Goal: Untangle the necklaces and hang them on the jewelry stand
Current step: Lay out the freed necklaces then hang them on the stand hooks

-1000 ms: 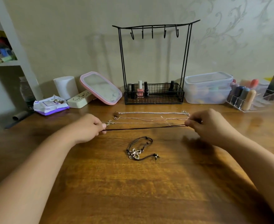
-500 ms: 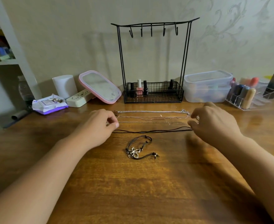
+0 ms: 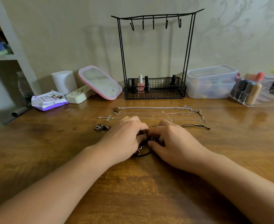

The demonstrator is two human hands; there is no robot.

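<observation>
Our left hand [image 3: 125, 136] and right hand [image 3: 170, 139] both pinch the tangled black cord necklace [image 3: 142, 152] on the worktop [image 3: 52, 151]. The stand [image 3: 155, 54] hooks hang bare.

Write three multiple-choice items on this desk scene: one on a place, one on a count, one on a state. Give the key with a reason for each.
1. Where does the pink-framed mirror stand?
A. To the left of the jewelry stand
B. Inside the stand's wire basket
C. In front of the hands

2. How many hooks hang from the stand's top bar?
A. Three
B. Five
C. Eight

3. What is the state of the hooks?
A. Each carries a necklace
B. One carries a necklace
C. All are bare

Key: 1 A, the mirror leans against the wall beside the stand's left post. 2 B, five hooks show under the bar. 3 C, nothing hangs there; the silver chain lies stretched on the table, and the left hand and right hand work on the black cord necklace.
</observation>
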